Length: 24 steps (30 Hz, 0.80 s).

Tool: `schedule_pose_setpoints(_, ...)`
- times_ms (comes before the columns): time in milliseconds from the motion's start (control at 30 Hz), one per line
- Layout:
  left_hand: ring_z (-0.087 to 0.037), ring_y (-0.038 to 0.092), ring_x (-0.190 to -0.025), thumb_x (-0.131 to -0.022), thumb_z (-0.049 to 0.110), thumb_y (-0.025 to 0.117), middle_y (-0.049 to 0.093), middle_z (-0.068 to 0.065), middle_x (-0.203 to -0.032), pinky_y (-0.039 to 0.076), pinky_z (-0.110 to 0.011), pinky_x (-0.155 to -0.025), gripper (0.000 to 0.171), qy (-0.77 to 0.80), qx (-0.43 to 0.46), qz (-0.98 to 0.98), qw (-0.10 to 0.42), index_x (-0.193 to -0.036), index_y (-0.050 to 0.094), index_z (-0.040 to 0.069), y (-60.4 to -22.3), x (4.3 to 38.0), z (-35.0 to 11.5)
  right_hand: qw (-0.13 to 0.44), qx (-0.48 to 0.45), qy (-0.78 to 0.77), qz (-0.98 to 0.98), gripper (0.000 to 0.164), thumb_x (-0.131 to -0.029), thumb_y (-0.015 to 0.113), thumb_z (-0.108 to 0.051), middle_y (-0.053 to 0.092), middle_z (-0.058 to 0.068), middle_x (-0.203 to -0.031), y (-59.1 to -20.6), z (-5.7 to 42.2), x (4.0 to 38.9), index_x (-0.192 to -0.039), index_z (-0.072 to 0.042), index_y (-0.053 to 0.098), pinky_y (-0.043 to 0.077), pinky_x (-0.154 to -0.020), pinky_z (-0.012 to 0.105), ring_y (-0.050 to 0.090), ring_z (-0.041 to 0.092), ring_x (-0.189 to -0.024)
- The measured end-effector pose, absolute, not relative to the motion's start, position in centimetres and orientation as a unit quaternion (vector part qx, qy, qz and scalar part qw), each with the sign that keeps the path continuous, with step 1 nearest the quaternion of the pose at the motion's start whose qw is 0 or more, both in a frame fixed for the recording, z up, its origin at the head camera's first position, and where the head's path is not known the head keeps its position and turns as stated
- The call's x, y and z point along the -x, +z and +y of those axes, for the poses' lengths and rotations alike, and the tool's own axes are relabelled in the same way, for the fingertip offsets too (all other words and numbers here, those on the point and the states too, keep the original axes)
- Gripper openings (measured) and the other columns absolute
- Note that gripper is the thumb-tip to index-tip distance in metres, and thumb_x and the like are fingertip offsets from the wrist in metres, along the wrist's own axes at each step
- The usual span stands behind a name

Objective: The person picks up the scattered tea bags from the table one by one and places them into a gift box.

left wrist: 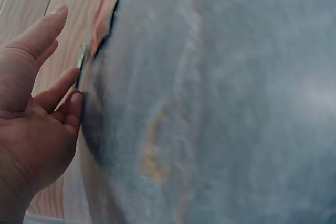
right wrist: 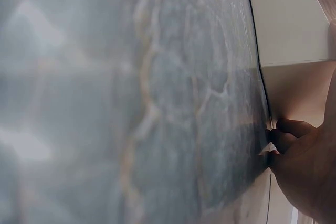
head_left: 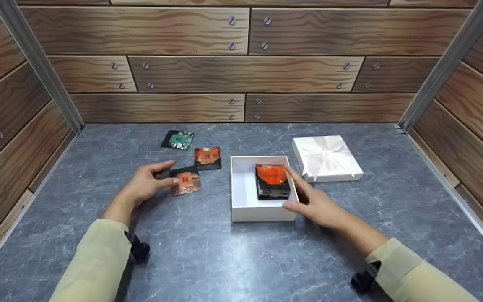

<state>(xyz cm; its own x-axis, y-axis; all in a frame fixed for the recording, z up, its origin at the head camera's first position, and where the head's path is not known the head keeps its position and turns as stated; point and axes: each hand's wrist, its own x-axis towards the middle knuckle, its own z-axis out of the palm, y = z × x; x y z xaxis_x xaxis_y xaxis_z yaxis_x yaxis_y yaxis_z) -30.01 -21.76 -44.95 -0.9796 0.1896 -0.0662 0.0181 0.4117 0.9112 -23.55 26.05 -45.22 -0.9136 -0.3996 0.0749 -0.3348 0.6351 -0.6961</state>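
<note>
My left hand is beside a flat square sachet, black and orange, lying on the table. Its thumb and index finger are spread apart at the sachet's left edge. In the left wrist view, the thumb of that hand stands clear of the orange sachet. At the right, my right hand holds the near right corner of an open white box, thumb at the front and fingers along the side. Inside the box, toward its right wall, lies a stack of similar sachets, orange and black on top.
Another orange and black sachet and a green and black one lie farther back. A white lid with a ribbon bow rests behind the box to the right. Wood-patterned walls enclose the grey marbled table.
</note>
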Motion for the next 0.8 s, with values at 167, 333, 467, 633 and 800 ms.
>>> schedule_pose_setpoints(167,-0.041,0.030,-0.154,-0.093,0.018,0.085,0.040,-0.021,-0.165,0.026,-0.054,-0.126,0.072,0.511,-0.080,0.851,0.090,-0.157,0.053,0.009,-45.2,29.9,-21.9,0.041,0.207,-0.382,0.900,0.094,-0.099,0.073,-0.046,0.039,0.025,-0.163,-45.2,26.0,23.5,-0.172,-0.033,0.015,0.032,-0.118,0.068,0.045,0.052,-0.142)
schedule_pose_setpoints(333,-0.045,0.027,-0.155,-0.089,0.021,0.088,0.039,-0.020,-0.166,0.022,-0.057,-0.126,0.079,0.485,-0.086,0.866,0.084,-0.158,0.051,0.010,-45.5,29.9,-22.0,0.043,0.201,-0.374,0.904,0.096,-0.099,0.073,-0.049,0.035,0.026,-0.164,-45.1,26.0,23.5,-0.172,-0.033,0.013,0.031,-0.117,0.070,0.045,0.055,-0.141)
schedule_pose_setpoints(467,-0.045,0.027,-0.155,-0.087,0.022,0.090,0.037,-0.019,-0.167,0.021,-0.059,-0.126,0.084,0.468,-0.090,0.875,0.084,-0.159,0.049,0.011,-45.7,30.0,-22.0,0.050,0.195,-0.373,0.905,0.097,-0.098,0.073,-0.050,0.033,0.027,-0.165,-45.1,25.9,23.4,-0.172,-0.036,0.012,0.030,-0.116,0.072,0.044,0.057,-0.141)
schedule_pose_setpoints(633,-0.046,0.030,-0.153,-0.087,0.018,0.089,0.037,-0.021,-0.166,0.022,-0.060,-0.125,0.083,0.445,-0.106,0.886,0.075,-0.159,0.049,0.008,-46.0,30.0,-21.9,0.054,0.191,-0.378,0.904,0.098,-0.097,0.074,-0.051,0.032,0.028,-0.165,-45.1,25.9,23.4,-0.172,-0.038,0.011,0.029,-0.116,0.073,0.043,0.057,-0.142)
schedule_pose_setpoints(800,-0.047,0.032,-0.152,-0.087,0.016,0.089,0.039,-0.023,-0.165,0.023,-0.059,-0.125,0.080,0.437,-0.115,0.890,0.067,-0.157,0.051,0.006,-46.2,30.2,-21.9,0.051,0.193,-0.375,0.905,0.098,-0.097,0.073,-0.051,0.033,0.028,-0.165,-45.2,25.9,23.5,-0.172,-0.038,0.011,0.030,-0.115,0.074,0.044,0.058,-0.140)
